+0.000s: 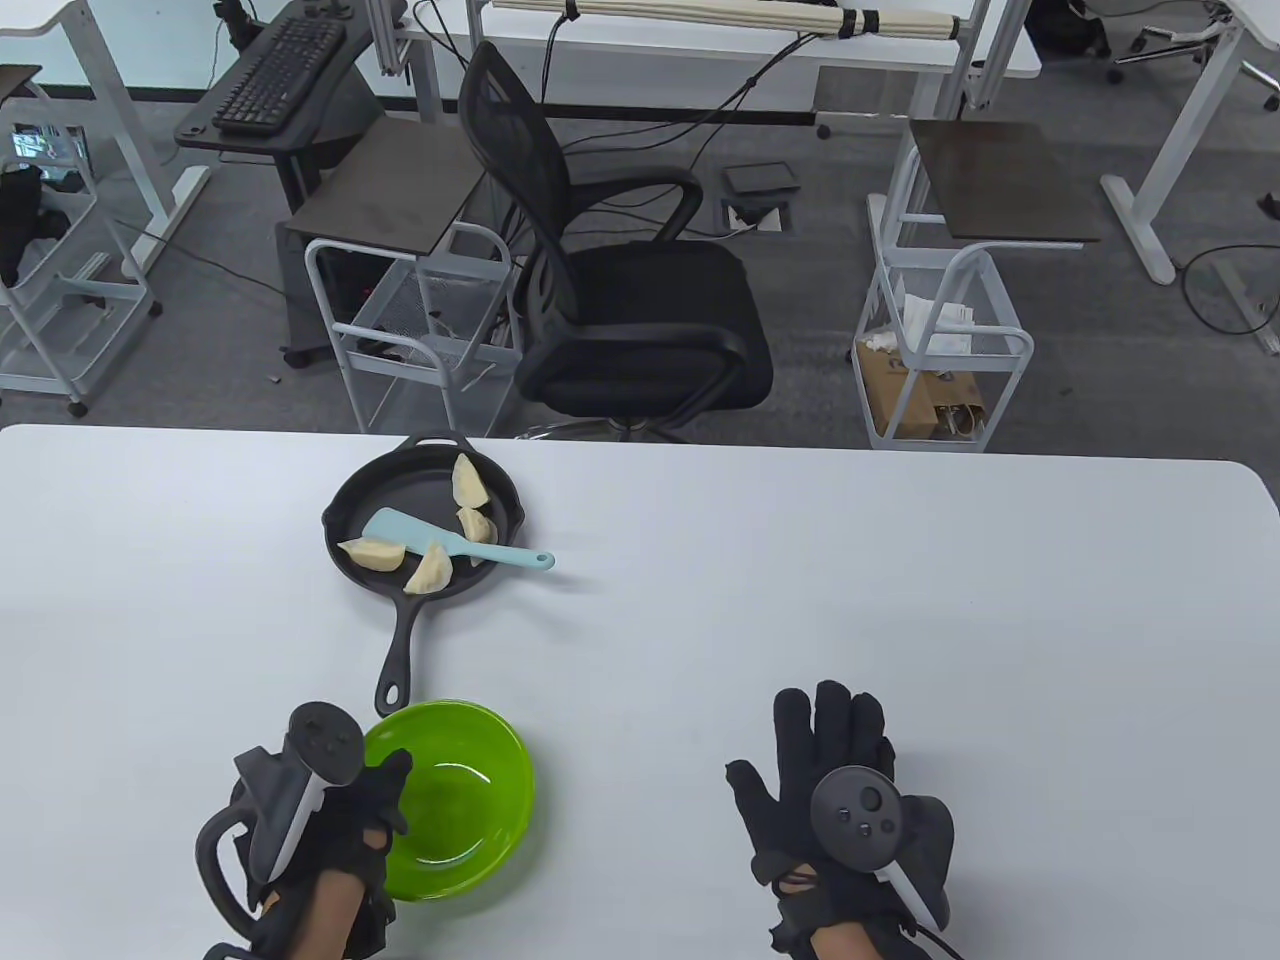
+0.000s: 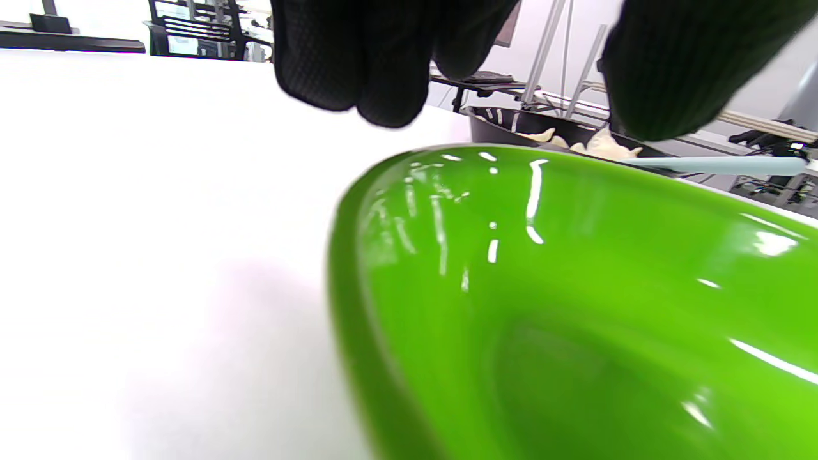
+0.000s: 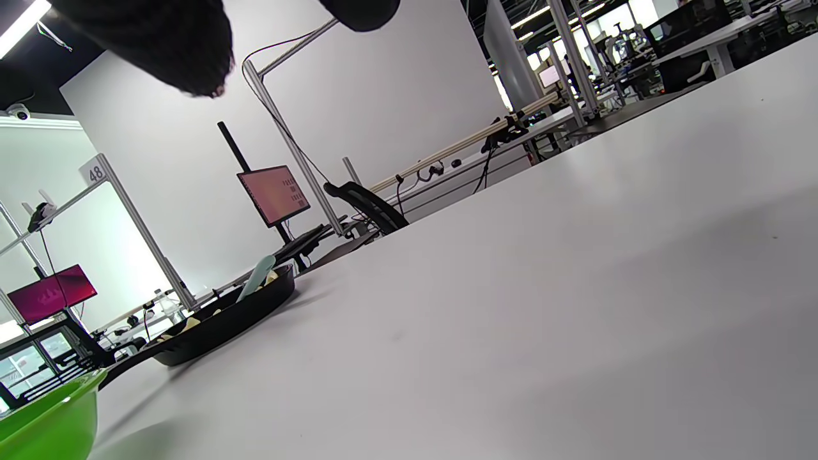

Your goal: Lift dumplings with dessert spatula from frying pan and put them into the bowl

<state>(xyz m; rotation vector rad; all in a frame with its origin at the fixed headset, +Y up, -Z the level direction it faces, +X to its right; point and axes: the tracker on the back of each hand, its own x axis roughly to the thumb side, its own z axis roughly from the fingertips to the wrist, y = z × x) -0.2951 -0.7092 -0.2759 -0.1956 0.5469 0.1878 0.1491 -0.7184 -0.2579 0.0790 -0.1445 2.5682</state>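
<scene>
With my right hand (image 1: 835,790) flat and empty, I'd pinch the light, stiff spatula (image 1: 455,541) by its overhanging handle; 4 dumplings (image 1: 372,552) look soft.

A white bench (image 1: 900,600) with rounded far corners carries the things. A black frying pan (image 1: 350,510) is set on its left half, the handle pointing toward the near edge. Just beyond the handle's end a green bowl (image 1: 480,790) stands on the bench, near the front edge. The right hand (image 1: 835,790) appears to be laid flat on the surface, well apart from both.
</scene>
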